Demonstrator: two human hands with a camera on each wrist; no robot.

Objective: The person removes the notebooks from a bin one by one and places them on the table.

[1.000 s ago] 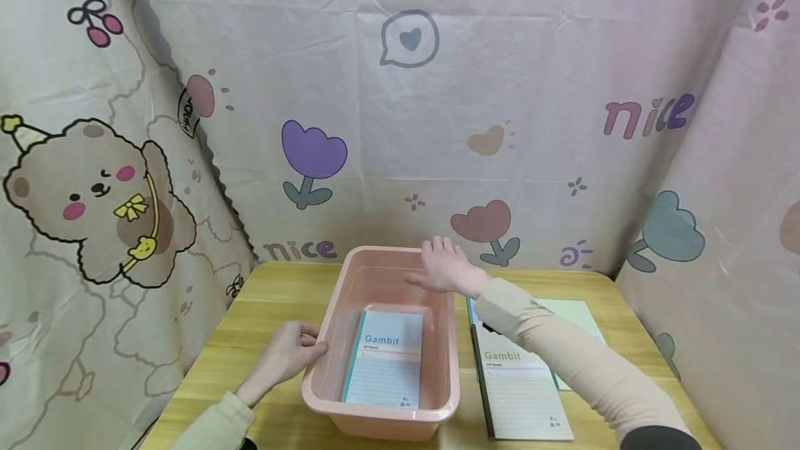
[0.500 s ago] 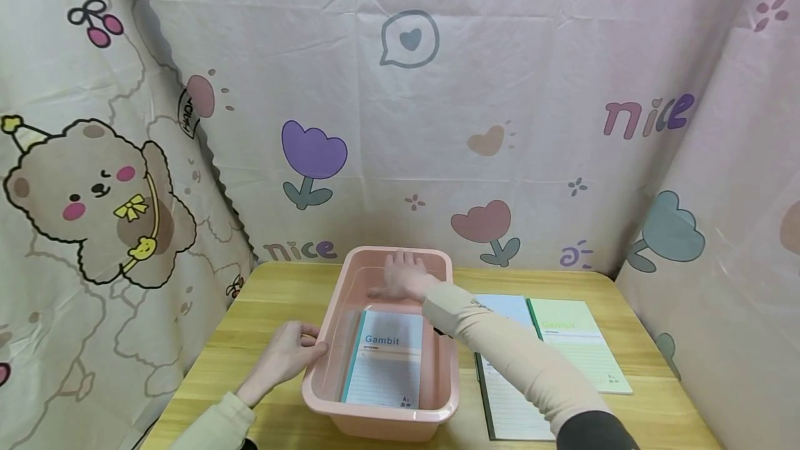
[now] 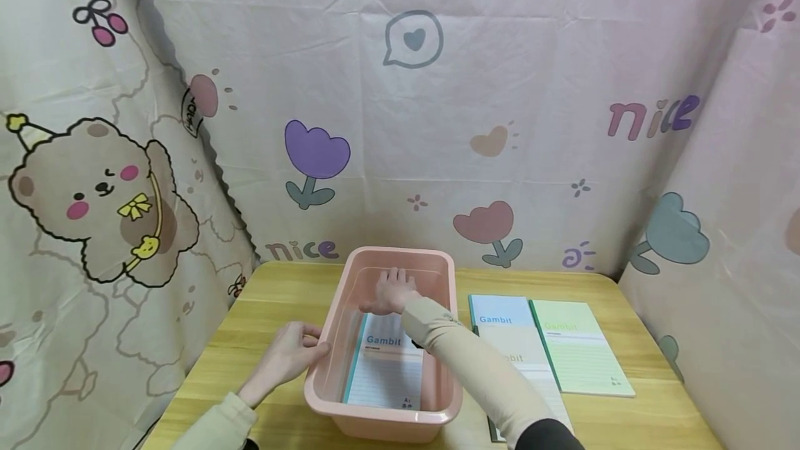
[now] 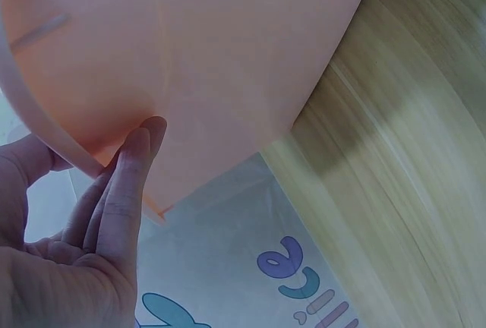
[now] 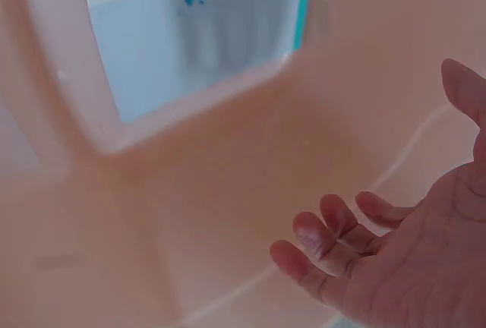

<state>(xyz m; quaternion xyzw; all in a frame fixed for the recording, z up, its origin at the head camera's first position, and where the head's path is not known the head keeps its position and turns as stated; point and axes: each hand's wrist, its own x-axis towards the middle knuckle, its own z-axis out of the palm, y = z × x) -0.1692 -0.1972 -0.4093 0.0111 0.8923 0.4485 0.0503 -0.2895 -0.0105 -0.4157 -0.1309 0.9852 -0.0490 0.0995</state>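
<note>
A pink plastic basin (image 3: 382, 430) stands on the table with a blue-topped "Gambit" notebook (image 3: 384, 373) lying flat on its bottom. My left hand (image 3: 286, 358) pinches the basin's left rim; in the left wrist view, the left hand (image 4: 99, 244) has its thumb and fingers on either side of that rim. Inside the basin, above the notebook's far end, hovers my right hand (image 3: 392, 294) with fingers spread and nothing held. The right wrist view has the right hand (image 5: 380, 267) apart from the notebook (image 5: 205, 47), palm showing. My right forearm hides part of the basin's right wall.
To the right of the basin lie a blue notebook (image 3: 500, 305), a beige-topped notebook (image 3: 509, 346) overlapping it, and a green notebook (image 3: 587, 360). A wooden table (image 3: 275, 290) bears everything. A printed curtain (image 3: 400, 117) hangs behind and at both sides.
My right hand has moved left and down from the basin's far right rim into the basin, its forearm uncovering the notebooks on the right. The left hand stays on the rim.
</note>
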